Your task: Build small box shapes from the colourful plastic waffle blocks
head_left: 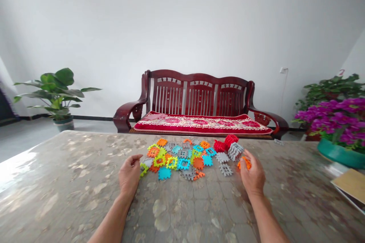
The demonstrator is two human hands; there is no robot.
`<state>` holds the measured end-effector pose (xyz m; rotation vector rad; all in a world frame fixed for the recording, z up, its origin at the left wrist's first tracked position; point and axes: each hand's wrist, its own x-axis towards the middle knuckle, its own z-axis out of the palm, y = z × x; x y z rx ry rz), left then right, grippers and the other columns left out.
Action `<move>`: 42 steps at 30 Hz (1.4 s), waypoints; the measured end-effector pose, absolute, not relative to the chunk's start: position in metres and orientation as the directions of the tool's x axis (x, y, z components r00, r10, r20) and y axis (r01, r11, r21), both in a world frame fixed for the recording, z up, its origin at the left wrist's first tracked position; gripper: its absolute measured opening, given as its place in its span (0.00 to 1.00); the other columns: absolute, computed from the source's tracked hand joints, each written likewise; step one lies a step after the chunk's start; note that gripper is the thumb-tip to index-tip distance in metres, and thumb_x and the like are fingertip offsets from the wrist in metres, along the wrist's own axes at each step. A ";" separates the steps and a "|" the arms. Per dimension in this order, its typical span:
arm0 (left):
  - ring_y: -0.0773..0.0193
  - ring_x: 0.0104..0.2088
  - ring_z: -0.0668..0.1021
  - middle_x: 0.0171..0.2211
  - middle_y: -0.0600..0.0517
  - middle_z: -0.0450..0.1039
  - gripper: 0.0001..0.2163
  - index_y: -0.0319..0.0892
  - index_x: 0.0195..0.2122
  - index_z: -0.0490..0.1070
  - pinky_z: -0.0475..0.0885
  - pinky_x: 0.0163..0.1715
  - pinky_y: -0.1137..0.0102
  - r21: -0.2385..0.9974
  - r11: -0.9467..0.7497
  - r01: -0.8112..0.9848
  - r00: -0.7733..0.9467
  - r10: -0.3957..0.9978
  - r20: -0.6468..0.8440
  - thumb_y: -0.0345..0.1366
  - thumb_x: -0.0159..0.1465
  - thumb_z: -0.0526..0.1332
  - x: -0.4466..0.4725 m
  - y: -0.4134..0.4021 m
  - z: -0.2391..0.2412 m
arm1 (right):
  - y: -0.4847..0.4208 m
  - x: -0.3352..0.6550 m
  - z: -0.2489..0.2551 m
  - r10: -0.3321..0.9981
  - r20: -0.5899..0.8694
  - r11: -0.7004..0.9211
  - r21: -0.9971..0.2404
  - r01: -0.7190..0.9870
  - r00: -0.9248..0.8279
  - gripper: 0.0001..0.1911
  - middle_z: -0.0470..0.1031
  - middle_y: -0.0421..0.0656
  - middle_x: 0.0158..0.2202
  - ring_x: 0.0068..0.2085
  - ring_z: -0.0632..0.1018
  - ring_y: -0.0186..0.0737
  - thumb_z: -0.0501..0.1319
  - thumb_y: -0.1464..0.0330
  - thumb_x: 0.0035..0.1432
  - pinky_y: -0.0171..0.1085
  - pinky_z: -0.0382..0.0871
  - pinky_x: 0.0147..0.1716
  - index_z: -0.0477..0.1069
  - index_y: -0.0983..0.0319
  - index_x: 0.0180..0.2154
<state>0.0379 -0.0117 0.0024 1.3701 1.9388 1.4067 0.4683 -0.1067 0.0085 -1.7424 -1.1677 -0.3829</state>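
My left hand (129, 174) is over the table at the left of a spread of puzzle-edged plastic pieces. Its fingers are curled together and no piece shows in them. Just beside it lies a lime green piece (143, 169). My right hand (253, 174) has its fingers closed around orange interlocking pieces (244, 163), partly hidden by the hand. Close to it are a grey stack of pieces (235, 152), red stacked pieces (231, 141) and a loose grey lattice piece (226, 169). Between the hands lie a blue piece (164, 173) and an orange piece (198, 163), among several others.
The table (171, 212) has a shiny patterned cover. At its right stand purple flowers in a green pot (339, 152), near a brown book or box (350, 184). Beyond the table is a wooden bench (199, 95). A potted plant (63, 123) stands on the floor at left.
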 end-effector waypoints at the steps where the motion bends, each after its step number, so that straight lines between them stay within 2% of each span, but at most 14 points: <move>1: 0.60 0.34 0.78 0.33 0.50 0.79 0.15 0.43 0.40 0.77 0.68 0.33 0.70 0.863 0.022 0.504 -0.439 0.868 0.234 0.36 0.57 0.54 0.038 -0.011 0.001 | -0.103 0.461 0.007 0.560 0.697 -0.034 -0.521 0.853 0.448 0.22 0.76 0.51 0.47 0.47 0.75 0.47 0.50 0.61 0.60 0.45 0.65 0.53 0.70 0.63 0.51; 4: 0.60 0.35 0.79 0.35 0.50 0.80 0.15 0.43 0.40 0.77 0.68 0.34 0.71 0.833 0.022 0.553 -0.409 0.878 0.248 0.36 0.58 0.54 0.038 -0.010 -0.003 | -0.094 0.436 0.000 0.647 0.717 0.109 -0.426 0.898 0.261 0.18 0.77 0.49 0.46 0.48 0.75 0.46 0.51 0.65 0.60 0.46 0.67 0.53 0.73 0.61 0.48; 7: 0.61 0.35 0.79 0.35 0.50 0.80 0.14 0.43 0.40 0.77 0.68 0.34 0.71 0.826 0.022 0.564 -0.394 0.886 0.245 0.35 0.58 0.54 0.038 -0.009 -0.004 | -0.089 0.411 -0.006 0.731 0.672 0.192 -0.369 0.909 0.118 0.17 0.77 0.47 0.48 0.50 0.75 0.44 0.52 0.69 0.60 0.46 0.67 0.54 0.73 0.60 0.48; 12: 0.62 0.33 0.78 0.32 0.51 0.80 0.14 0.44 0.39 0.77 0.68 0.33 0.71 0.826 -0.001 0.564 -0.366 0.896 0.251 0.34 0.58 0.54 0.040 -0.009 -0.005 | -0.091 0.389 -0.010 0.792 0.609 0.243 -0.361 0.900 0.031 0.19 0.75 0.46 0.52 0.53 0.74 0.45 0.55 0.70 0.59 0.48 0.67 0.55 0.72 0.58 0.52; 16: 0.62 0.32 0.78 0.32 0.51 0.80 0.14 0.44 0.38 0.78 0.68 0.33 0.72 0.816 -0.013 0.578 -0.354 0.897 0.265 0.34 0.58 0.54 0.042 -0.008 -0.006 | -0.093 0.384 -0.010 0.805 0.592 0.311 -0.388 0.868 -0.024 0.18 0.76 0.45 0.51 0.52 0.75 0.43 0.54 0.71 0.60 0.46 0.69 0.55 0.73 0.57 0.51; 25: 0.62 0.34 0.78 0.35 0.51 0.79 0.14 0.44 0.40 0.77 0.70 0.38 0.70 0.803 -0.048 0.594 -0.349 0.884 0.311 0.33 0.58 0.53 0.046 -0.011 -0.009 | -0.094 0.374 -0.014 0.847 0.517 0.336 -0.347 0.875 -0.120 0.14 0.79 0.42 0.37 0.41 0.78 0.41 0.52 0.68 0.64 0.39 0.72 0.42 0.76 0.56 0.41; 34: 0.58 0.41 0.78 0.41 0.48 0.79 0.15 0.45 0.41 0.77 0.70 0.42 0.67 0.735 -0.018 0.678 -0.335 0.882 0.330 0.32 0.58 0.54 0.046 -0.013 -0.005 | -0.094 0.378 -0.017 0.836 0.537 0.341 -0.343 0.875 -0.116 0.13 0.80 0.42 0.39 0.41 0.79 0.40 0.52 0.68 0.65 0.37 0.71 0.43 0.76 0.56 0.41; 42: 0.60 0.39 0.79 0.40 0.49 0.79 0.15 0.44 0.42 0.76 0.70 0.42 0.69 0.779 0.025 0.626 -0.338 0.909 0.243 0.32 0.59 0.53 0.044 -0.008 -0.005 | -0.088 0.376 -0.010 0.809 0.584 0.330 -0.356 0.875 -0.068 0.15 0.79 0.43 0.40 0.42 0.79 0.40 0.51 0.69 0.64 0.37 0.71 0.45 0.76 0.57 0.42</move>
